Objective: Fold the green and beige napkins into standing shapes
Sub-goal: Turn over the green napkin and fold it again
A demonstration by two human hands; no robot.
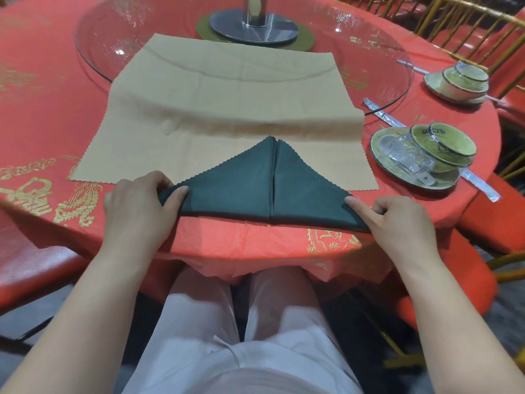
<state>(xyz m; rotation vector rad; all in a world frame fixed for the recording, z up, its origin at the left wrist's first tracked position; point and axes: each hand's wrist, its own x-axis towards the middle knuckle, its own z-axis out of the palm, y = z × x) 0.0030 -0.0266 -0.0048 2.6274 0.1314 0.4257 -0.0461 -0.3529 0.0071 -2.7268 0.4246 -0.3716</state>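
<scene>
The dark green napkin is folded into a triangle with a centre seam, its point facing away from me, lying at the near table edge and overlapping the beige napkin. The beige napkin is spread flat, its far part resting on the glass turntable. My left hand pinches the triangle's left corner between thumb and fingers. My right hand pinches the right corner, thumb on top. The long base edge looks slightly lifted off the cloth.
The round table has a red tablecloth with gold patterns. A glass turntable with a metal base sits in the middle. Two wrapped place settings, plate and bowls and bowls, stand at the right, with wrapped chopsticks. Red chairs surround the table.
</scene>
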